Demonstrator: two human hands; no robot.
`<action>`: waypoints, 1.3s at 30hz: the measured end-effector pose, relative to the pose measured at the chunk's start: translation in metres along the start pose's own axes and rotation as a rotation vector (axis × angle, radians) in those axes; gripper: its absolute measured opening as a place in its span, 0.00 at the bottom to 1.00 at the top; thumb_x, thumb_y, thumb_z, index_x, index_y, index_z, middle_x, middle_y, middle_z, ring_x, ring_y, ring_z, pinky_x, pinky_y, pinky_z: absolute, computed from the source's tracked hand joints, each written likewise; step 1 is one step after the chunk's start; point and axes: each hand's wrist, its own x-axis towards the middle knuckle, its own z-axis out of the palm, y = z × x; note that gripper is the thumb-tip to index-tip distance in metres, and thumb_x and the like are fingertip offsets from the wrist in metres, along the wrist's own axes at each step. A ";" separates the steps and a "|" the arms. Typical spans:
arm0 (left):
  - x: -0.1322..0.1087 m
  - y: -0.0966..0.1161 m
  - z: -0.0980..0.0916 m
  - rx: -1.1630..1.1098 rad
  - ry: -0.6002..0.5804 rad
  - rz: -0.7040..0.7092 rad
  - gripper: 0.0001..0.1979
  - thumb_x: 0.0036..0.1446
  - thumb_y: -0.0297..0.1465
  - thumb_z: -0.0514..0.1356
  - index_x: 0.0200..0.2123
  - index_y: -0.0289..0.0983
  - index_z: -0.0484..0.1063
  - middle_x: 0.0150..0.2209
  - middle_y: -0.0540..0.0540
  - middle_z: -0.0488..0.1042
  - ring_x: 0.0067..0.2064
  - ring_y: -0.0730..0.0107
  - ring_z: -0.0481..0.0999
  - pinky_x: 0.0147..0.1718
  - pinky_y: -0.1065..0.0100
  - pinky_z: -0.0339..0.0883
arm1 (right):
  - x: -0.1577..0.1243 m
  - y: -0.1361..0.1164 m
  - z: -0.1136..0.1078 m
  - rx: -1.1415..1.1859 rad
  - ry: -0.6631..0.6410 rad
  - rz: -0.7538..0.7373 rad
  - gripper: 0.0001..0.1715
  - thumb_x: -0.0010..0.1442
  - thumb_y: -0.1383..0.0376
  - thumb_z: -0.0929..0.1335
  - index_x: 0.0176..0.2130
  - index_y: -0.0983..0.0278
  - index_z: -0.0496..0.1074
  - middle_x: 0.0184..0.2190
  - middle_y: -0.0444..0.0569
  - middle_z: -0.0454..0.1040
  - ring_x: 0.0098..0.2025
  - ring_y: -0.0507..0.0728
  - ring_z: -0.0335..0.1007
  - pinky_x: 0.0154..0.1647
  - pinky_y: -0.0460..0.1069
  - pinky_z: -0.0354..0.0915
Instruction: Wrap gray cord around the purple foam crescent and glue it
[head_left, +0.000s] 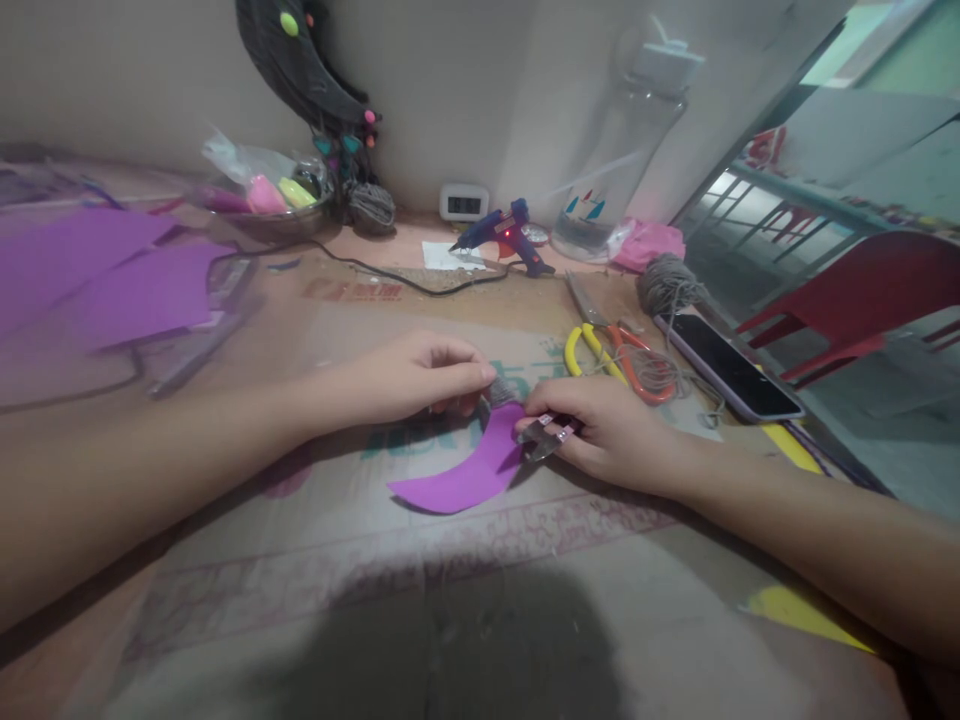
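A purple crescent (469, 478), cut from a thin sheet, has its upper end wrapped in grey yarn (502, 392). The thumb and fingers of my left hand (427, 378) pinch it at that wrapped end. My right hand (604, 428) is closed around a small shiny metal tool (541, 440) with two prongs, whose exact kind I cannot make out. Its thumb and forefinger also meet the crescent's right edge, just below the yarn. The crescent's pointed tip stretches to the lower left, over the cardboard (450, 600).
Behind my hands are a glue gun (499, 238) with a red light, a small clock (463, 203) and a water bottle (619, 165). Scissors (592, 330), a grey yarn ball (667, 283) and a phone (735, 368) lie right. Purple sheets (142, 290) lie left; a bowl (262, 222) stands behind.
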 end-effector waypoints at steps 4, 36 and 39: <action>0.000 -0.002 0.001 0.004 0.040 -0.011 0.18 0.62 0.42 0.53 0.27 0.36 0.70 0.23 0.50 0.71 0.22 0.77 0.64 0.20 0.74 0.57 | -0.001 0.001 -0.004 -0.021 0.072 -0.045 0.10 0.60 0.59 0.68 0.36 0.65 0.70 0.28 0.45 0.71 0.28 0.51 0.65 0.30 0.44 0.57; 0.001 0.001 0.002 0.050 0.048 -0.084 0.18 0.59 0.43 0.54 0.26 0.37 0.72 0.23 0.50 0.72 0.21 0.76 0.65 0.19 0.73 0.55 | 0.002 -0.007 -0.004 -0.707 0.233 -0.183 0.20 0.68 0.57 0.60 0.39 0.66 0.75 0.25 0.48 0.69 0.28 0.56 0.60 0.29 0.51 0.50; 0.001 0.001 0.003 0.030 0.055 -0.083 0.18 0.59 0.43 0.54 0.25 0.37 0.71 0.23 0.50 0.71 0.21 0.76 0.64 0.19 0.73 0.55 | 0.003 -0.008 -0.005 -0.738 0.230 -0.190 0.20 0.68 0.58 0.60 0.38 0.66 0.76 0.25 0.48 0.69 0.27 0.56 0.59 0.29 0.51 0.49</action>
